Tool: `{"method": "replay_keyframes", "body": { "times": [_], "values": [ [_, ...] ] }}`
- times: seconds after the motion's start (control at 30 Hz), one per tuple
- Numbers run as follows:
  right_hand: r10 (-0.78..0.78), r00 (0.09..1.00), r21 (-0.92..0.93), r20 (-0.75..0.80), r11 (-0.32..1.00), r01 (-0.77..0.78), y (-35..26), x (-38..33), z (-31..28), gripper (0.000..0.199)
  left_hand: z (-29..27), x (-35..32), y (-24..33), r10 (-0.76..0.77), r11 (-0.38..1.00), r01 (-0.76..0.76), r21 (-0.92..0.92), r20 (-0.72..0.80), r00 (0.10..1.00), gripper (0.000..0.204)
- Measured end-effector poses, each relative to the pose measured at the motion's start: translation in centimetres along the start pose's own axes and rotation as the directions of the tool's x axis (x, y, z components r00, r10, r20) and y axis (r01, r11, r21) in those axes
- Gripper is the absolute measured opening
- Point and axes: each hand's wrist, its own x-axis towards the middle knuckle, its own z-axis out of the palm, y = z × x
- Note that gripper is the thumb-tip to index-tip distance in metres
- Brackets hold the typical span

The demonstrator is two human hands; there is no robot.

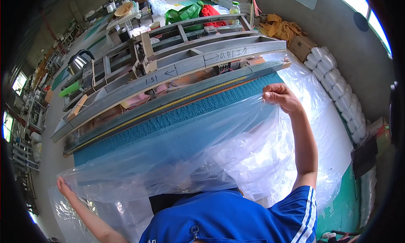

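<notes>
A wide sheet of clear plastic film [202,158] is stretched between my hands, sagging in folds toward my body. At the far right corner my right hand [282,98] pinches its upper edge. Low on the left, my left hand [63,186] is closed on the other end. Behind and beneath the film lies teal knitted fabric [177,113], gathered along its top edge and hanging from a long machine bed. A yellow measuring strip [185,97] runs along that bed, just above the fabric.
A grey metal frame [177,70] with handwritten marks spans the machine. Beyond it lie a green bag [184,13], a red cloth [211,14] and a bottle [234,9]. Wrapped white packs [337,91] line the right wall beside a cardboard box [301,47]. A kettle [80,61] stands left.
</notes>
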Motion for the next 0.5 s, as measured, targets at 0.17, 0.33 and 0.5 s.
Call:
{"method": "replay_keyframes", "body": {
  "times": [0.17, 0.33, 0.5],
  "values": [
    [-0.129, 0.969, 0.076, -0.21, 0.986, 0.147, 0.5, 3.5, 0.5, 0.019, -0.8, 0.8, 1.8, 0.003, 0.994, 0.021, -0.107, 0.225, 0.974, 0.017],
    [-0.554, 0.588, -0.584, -0.589, 0.795, 0.164, 2.9, 5.7, -2.4, 0.024, 9.4, -1.8, 4.1, 0.249, 0.958, -0.261, -0.12, -0.106, 0.963, 0.016],
    [-0.647, 0.616, -0.887, -0.449, 0.24, -0.394, 16.5, 10.0, -9.2, 0.03, 20.9, -7.8, 3.3, 0.375, 0.903, -0.4, -0.156, -0.167, 0.912, 0.017]
  ]
}}
